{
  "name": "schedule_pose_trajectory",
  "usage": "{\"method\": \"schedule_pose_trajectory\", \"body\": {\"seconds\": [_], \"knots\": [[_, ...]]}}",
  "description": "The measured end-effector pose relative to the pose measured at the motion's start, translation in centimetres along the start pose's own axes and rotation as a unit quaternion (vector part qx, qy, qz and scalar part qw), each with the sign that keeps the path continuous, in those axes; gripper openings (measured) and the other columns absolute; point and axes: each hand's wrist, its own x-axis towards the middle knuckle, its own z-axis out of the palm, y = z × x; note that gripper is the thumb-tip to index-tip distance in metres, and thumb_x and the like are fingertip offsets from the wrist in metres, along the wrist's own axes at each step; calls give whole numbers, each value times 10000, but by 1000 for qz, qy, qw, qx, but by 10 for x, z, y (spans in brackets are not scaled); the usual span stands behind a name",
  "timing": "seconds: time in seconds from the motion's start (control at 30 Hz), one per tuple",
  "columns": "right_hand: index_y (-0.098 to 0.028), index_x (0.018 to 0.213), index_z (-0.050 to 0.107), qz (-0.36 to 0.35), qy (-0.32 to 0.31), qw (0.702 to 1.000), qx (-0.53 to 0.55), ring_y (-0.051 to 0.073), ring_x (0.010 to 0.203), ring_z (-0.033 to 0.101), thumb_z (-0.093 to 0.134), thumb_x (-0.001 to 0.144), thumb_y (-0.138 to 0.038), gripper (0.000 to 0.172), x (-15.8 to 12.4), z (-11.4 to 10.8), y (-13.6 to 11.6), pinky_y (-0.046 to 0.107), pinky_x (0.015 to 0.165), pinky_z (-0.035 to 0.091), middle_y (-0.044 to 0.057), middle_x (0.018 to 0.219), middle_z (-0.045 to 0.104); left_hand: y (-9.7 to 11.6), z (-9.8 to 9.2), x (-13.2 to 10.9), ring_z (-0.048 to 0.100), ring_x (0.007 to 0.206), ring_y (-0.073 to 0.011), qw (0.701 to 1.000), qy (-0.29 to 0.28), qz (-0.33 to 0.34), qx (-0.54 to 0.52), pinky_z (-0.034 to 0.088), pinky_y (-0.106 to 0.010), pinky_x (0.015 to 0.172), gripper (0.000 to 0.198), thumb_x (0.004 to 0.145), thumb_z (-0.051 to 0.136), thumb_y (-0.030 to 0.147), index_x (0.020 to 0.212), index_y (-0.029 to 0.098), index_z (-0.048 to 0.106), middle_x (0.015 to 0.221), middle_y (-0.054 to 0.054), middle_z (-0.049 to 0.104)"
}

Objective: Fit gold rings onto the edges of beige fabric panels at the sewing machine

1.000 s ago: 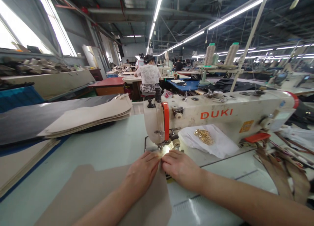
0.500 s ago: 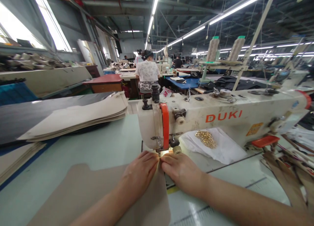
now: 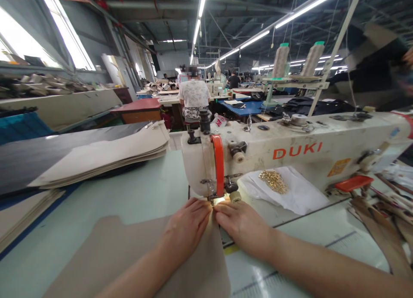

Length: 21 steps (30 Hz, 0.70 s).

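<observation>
**Both hands meet at the needle of the DUKI sewing machine**

Take your fingertips as the centre of the dial, with twelve straight ahead. The taupe cut panel (image 3: 142, 250) lies flat on the pale green tabletop (image 3: 158, 181), fanning out from six to nine o'clock, its upper corner at the needle area. Your left hand (image 3: 189, 225) rests on the panel, fingers drawn together; your right hand (image 3: 240, 227) comes in from four o'clock, fingers also close together, its tips just beside the left's. The thumb tips are hidden, so you cannot tell whether either hand pinches the panel's edge or only presses on it.

The head of the DUKI sewing machine (image 3: 200, 160) stands at twelve, its arm running toward two. Near three, a white sheet (image 3: 300, 199) holds a heap of gold-coloured metal rings (image 3: 273, 181). Brown straps (image 3: 374, 229) hang just past three. A stack of beige panels (image 3: 106, 153) lies at ten; two thread cones (image 3: 280, 62) stand at one.
</observation>
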Motion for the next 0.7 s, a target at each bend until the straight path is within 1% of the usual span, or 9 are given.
{"method": "schedule_pose_trajectory", "body": {"seconds": [0.13, 0.27, 0.4, 0.53, 0.7], "knots": [[-126, 899, 572, -2, 13, 1000, -6, 205, 910, 562, 568, 870, -139, 32, -1, -1, -1, 326, 810, 436, 65, 965, 632, 1, -3, 2, 617, 864, -188, 1000, -1, 3, 1, 526, -338, 813, 241, 906, 392, 161, 919, 173, 632, 903, -62, 687], [-138, 869, 578, -44, 29, 999, -5, 184, 893, 560, 558, 885, -174, 44, -4, -3, -3, 307, 847, 417, 40, 922, 637, 3, -5, 1, 617, 873, -193, 1000, -10, -2, 12, 525, -339, 815, 228, 903, 406, 166, 916, 163, 634, 918, -64, 693], [-147, 866, 584, -71, 20, 997, -8, 173, 886, 557, 560, 889, -205, 67, -5, -5, -1, 289, 864, 406, 28, 898, 640, 6, -6, -1, 612, 902, -195, 1000, -14, -14, 23, 516, -346, 834, 231, 904, 405, 165, 943, 155, 632, 957, -64, 692], [-146, 881, 587, -76, 12, 997, -13, 175, 883, 555, 561, 888, -216, 75, -5, -4, 0, 286, 858, 409, 29, 899, 640, 7, -7, 1, 612, 871, -192, 999, -16, -20, 27, 516, -340, 815, 240, 905, 397, 170, 895, 166, 637, 918, -60, 691], [-145, 866, 587, -76, 8, 997, -12, 177, 878, 555, 546, 896, -217, 88, -6, -6, -1, 288, 846, 414, 32, 901, 641, 6, -6, 2, 605, 842, -196, 999, -28, -9, 25, 508, -349, 800, 256, 914, 376, 178, 847, 168, 622, 895, -67, 682]]}}
